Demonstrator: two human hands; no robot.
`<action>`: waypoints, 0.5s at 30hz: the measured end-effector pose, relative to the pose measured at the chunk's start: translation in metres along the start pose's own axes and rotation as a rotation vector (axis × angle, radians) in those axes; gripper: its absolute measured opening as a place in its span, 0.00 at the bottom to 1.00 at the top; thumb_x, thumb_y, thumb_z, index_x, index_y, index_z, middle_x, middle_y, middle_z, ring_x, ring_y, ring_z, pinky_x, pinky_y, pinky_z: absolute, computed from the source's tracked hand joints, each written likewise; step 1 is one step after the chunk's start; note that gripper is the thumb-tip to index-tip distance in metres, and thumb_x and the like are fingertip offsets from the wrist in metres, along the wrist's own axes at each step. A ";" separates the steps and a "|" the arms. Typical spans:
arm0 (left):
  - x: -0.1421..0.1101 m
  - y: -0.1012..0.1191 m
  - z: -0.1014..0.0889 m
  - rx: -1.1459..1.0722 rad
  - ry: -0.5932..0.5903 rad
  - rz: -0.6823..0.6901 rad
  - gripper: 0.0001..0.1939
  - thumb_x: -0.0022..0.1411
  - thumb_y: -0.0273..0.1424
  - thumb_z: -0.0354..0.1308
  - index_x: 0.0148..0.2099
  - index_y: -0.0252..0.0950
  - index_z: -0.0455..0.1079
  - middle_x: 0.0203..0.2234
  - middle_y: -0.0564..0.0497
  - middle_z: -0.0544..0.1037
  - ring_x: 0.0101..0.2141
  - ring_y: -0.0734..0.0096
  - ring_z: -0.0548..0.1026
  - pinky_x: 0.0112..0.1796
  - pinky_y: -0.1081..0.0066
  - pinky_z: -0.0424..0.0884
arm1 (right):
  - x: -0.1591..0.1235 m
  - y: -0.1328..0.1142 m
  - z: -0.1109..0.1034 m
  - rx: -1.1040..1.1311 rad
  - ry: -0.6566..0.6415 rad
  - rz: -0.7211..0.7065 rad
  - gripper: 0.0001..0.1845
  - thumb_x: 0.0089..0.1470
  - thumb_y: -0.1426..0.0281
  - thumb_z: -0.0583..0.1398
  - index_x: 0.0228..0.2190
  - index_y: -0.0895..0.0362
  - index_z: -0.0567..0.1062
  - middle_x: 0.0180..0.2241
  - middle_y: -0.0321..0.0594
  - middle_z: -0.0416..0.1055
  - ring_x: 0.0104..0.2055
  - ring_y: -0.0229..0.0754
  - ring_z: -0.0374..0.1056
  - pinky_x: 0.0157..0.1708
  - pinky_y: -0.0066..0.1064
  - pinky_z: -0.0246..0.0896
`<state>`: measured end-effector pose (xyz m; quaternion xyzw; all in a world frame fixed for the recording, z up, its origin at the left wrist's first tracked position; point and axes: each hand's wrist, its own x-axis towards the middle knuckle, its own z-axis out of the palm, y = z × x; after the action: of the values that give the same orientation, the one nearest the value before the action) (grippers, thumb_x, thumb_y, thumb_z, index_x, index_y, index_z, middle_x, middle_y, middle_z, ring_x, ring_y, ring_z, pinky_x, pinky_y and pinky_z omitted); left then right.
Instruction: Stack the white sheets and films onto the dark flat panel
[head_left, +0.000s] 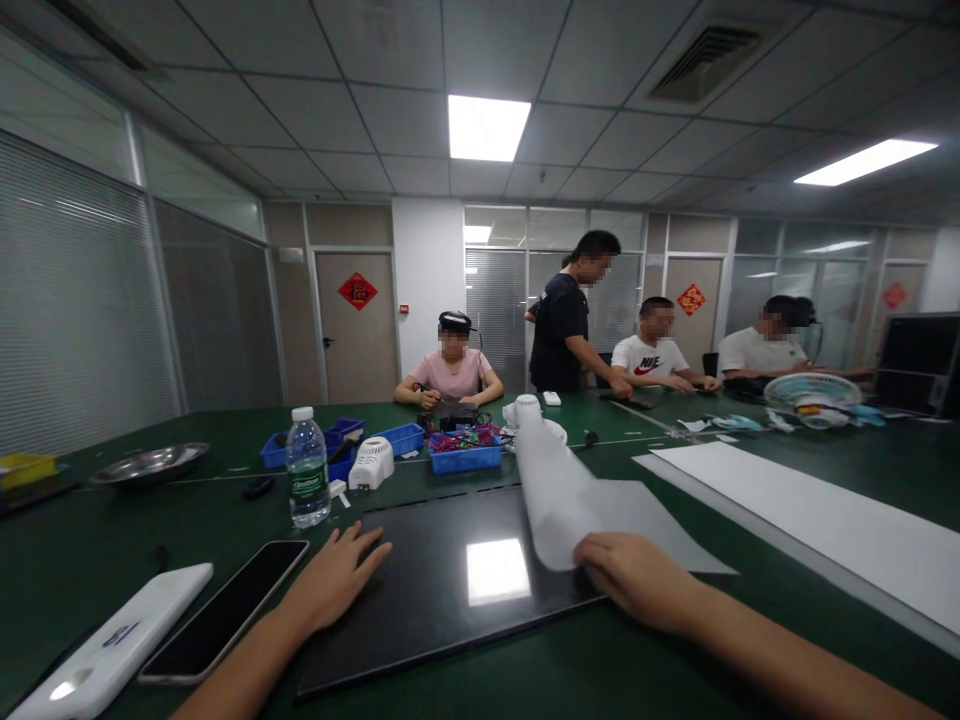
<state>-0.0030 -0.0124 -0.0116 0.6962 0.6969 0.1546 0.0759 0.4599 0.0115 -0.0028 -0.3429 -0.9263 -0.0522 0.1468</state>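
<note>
A flat black glossy panel [420, 580] lies on the table in front of me, reflecting a ceiling light. My left hand [337, 570] rests at the panel's left edge, palm down with the fingers spread. At the right, my right hand [634, 575] has its fingers closed on the edge of a translucent white sheet [559, 490]. The sheet curls upward over the panel's right part, and its other portion spreads out beyond the hand to the right.
On the left are a water bottle [308, 470], a smartphone [229, 610], a white device [112, 640] and a metal tray [150, 463]. Behind the panel stands a blue bin [465, 456] of wires. White boards [817, 520] lie right. Several people sit or stand across the green table [225, 520].
</note>
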 end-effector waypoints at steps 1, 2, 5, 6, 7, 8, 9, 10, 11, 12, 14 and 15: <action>0.000 0.000 0.000 -0.015 -0.003 0.014 0.42 0.64 0.61 0.36 0.67 0.40 0.61 0.67 0.40 0.60 0.68 0.46 0.51 0.65 0.43 0.48 | 0.002 -0.013 -0.001 0.057 0.005 -0.068 0.16 0.61 0.74 0.53 0.46 0.52 0.76 0.45 0.40 0.77 0.46 0.42 0.73 0.47 0.33 0.65; 0.001 0.001 0.000 -0.029 -0.005 0.024 0.41 0.65 0.59 0.34 0.68 0.40 0.59 0.67 0.41 0.59 0.68 0.49 0.50 0.65 0.44 0.47 | 0.004 -0.023 -0.002 0.095 0.010 -0.114 0.16 0.61 0.75 0.53 0.46 0.52 0.76 0.46 0.40 0.77 0.47 0.42 0.73 0.48 0.34 0.65; 0.004 0.001 0.001 -0.067 -0.016 0.027 0.39 0.69 0.54 0.26 0.71 0.39 0.52 0.68 0.44 0.57 0.68 0.53 0.50 0.66 0.45 0.46 | 0.003 -0.045 -0.007 0.183 0.013 -0.194 0.17 0.61 0.74 0.54 0.48 0.51 0.76 0.50 0.41 0.76 0.51 0.43 0.71 0.53 0.36 0.64; 0.004 0.001 0.002 -0.076 -0.020 0.024 0.39 0.69 0.53 0.24 0.71 0.39 0.51 0.68 0.44 0.56 0.68 0.53 0.50 0.65 0.45 0.46 | 0.002 -0.048 -0.008 0.214 0.007 -0.205 0.18 0.62 0.72 0.54 0.51 0.51 0.75 0.52 0.42 0.75 0.53 0.43 0.70 0.54 0.36 0.63; 0.005 0.000 0.002 -0.082 -0.025 0.021 0.39 0.69 0.53 0.26 0.71 0.38 0.50 0.68 0.44 0.55 0.68 0.52 0.50 0.65 0.45 0.46 | 0.001 -0.049 -0.009 0.248 -0.006 -0.213 0.19 0.63 0.70 0.55 0.54 0.51 0.73 0.54 0.42 0.73 0.55 0.44 0.69 0.56 0.37 0.62; 0.006 -0.001 0.003 -0.084 -0.027 0.018 0.40 0.68 0.55 0.29 0.71 0.37 0.50 0.68 0.44 0.55 0.68 0.51 0.50 0.66 0.46 0.46 | 0.000 -0.045 -0.008 0.282 -0.022 -0.217 0.22 0.63 0.67 0.55 0.58 0.50 0.70 0.57 0.43 0.71 0.57 0.44 0.67 0.58 0.38 0.61; 0.006 -0.001 0.004 -0.082 -0.029 0.013 0.42 0.66 0.57 0.35 0.71 0.35 0.51 0.69 0.43 0.54 0.68 0.50 0.50 0.66 0.46 0.45 | 0.000 -0.037 -0.007 0.310 -0.032 -0.210 0.24 0.64 0.65 0.55 0.60 0.50 0.67 0.59 0.43 0.69 0.59 0.45 0.65 0.59 0.39 0.59; 0.007 -0.002 0.004 -0.077 -0.028 0.007 0.44 0.63 0.58 0.42 0.71 0.33 0.50 0.69 0.42 0.54 0.68 0.48 0.49 0.66 0.47 0.45 | 0.000 -0.024 -0.005 0.324 -0.026 -0.184 0.26 0.65 0.62 0.54 0.62 0.49 0.64 0.61 0.43 0.67 0.61 0.45 0.63 0.61 0.40 0.57; 0.007 -0.002 0.005 -0.073 -0.026 -0.003 0.47 0.60 0.58 0.47 0.71 0.32 0.50 0.69 0.41 0.53 0.68 0.47 0.48 0.66 0.48 0.45 | 0.000 -0.005 -0.003 0.314 0.000 -0.132 0.26 0.65 0.61 0.53 0.63 0.49 0.63 0.62 0.42 0.65 0.63 0.45 0.61 0.62 0.41 0.56; 0.008 -0.003 0.006 -0.070 -0.020 -0.015 0.49 0.58 0.58 0.51 0.71 0.31 0.49 0.69 0.40 0.53 0.68 0.45 0.48 0.66 0.48 0.46 | -0.001 0.018 0.000 0.277 0.041 -0.055 0.26 0.66 0.60 0.52 0.63 0.49 0.64 0.62 0.43 0.64 0.63 0.46 0.60 0.63 0.43 0.54; 0.009 -0.003 0.007 -0.073 0.000 -0.043 0.50 0.58 0.56 0.52 0.72 0.28 0.47 0.69 0.38 0.53 0.68 0.44 0.49 0.65 0.49 0.49 | -0.009 0.074 0.005 0.108 0.155 0.183 0.28 0.65 0.58 0.50 0.63 0.51 0.64 0.63 0.44 0.63 0.64 0.49 0.59 0.64 0.47 0.52; 0.010 -0.004 0.007 -0.078 0.014 -0.054 0.50 0.58 0.55 0.51 0.72 0.28 0.47 0.69 0.37 0.54 0.68 0.45 0.51 0.65 0.50 0.51 | -0.017 0.103 0.006 -0.009 0.185 0.324 0.29 0.63 0.57 0.51 0.63 0.51 0.64 0.63 0.44 0.63 0.65 0.50 0.58 0.64 0.48 0.51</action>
<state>-0.0048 -0.0012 -0.0185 0.6725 0.7094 0.1845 0.1022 0.5382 0.0805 -0.0141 -0.4820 -0.8414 -0.0630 0.2362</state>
